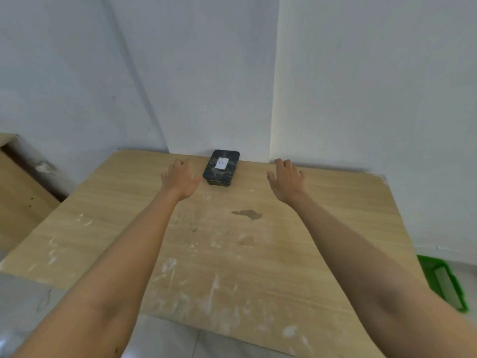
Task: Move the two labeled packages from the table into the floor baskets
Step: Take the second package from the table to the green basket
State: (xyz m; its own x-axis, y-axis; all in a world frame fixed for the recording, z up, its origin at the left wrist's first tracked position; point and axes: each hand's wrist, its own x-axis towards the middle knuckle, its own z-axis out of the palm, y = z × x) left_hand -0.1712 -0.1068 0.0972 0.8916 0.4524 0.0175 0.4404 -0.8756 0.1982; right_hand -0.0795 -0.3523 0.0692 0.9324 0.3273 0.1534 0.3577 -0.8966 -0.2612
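A dark, flat package (221,167) with a small white label on top lies at the far edge of the wooden table (335,228), close to the wall. My left hand (180,177) hovers just left of the package, fingers apart, holding nothing. My right hand (286,178) is stretched out to the package's right, a short gap away, also with spread fingers and nothing in it. Only one package is in view. A green basket (446,282) stands on the floor beyond the table's right edge, partly cut off by the tabletop.
White walls meet in a corner right behind the table. A second wooden surface (18,197) sits lower at the left. The tabletop carries white smears and a dark stain (247,214). Grey tiled floor (165,337) shows in front.
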